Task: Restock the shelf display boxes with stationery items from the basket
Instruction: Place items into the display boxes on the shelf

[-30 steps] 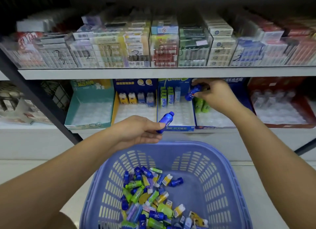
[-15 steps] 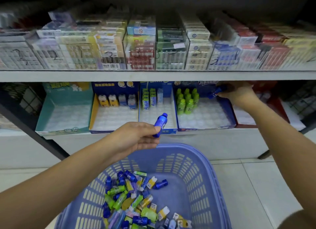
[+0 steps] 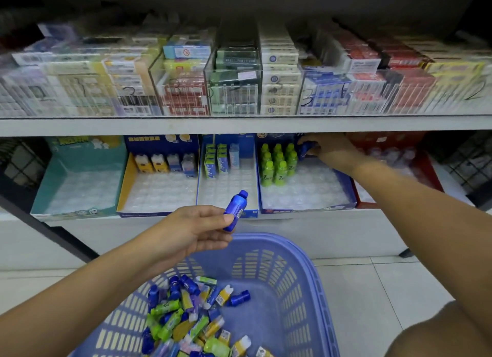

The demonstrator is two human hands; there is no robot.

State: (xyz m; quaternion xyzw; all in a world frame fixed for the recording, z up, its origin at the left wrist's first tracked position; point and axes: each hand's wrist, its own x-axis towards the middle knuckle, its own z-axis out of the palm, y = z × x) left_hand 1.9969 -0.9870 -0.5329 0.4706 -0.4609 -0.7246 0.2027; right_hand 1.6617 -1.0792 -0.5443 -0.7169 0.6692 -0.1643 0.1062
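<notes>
A shop shelf (image 3: 239,126) spans the upper frame. At centre, your left hand (image 3: 197,231) pinches a glossy blue bottle-shaped item (image 3: 236,210) above the basket (image 3: 314,276); your right hand (image 3: 328,148) grips a second blue item (image 3: 304,147) in the upper-right display box (image 3: 306,210).

White shelf board (image 3: 239,126) spans the view above the fingers of the left hand (image 3: 194,231), just over those of the right hand (image 3: 330,150). Black slanted upright (image 3: 53,232) left of the left fingers. Pale floor tiles (image 3: 372,290), thin grout lines, below the right fingers. Top recess dim.
</notes>
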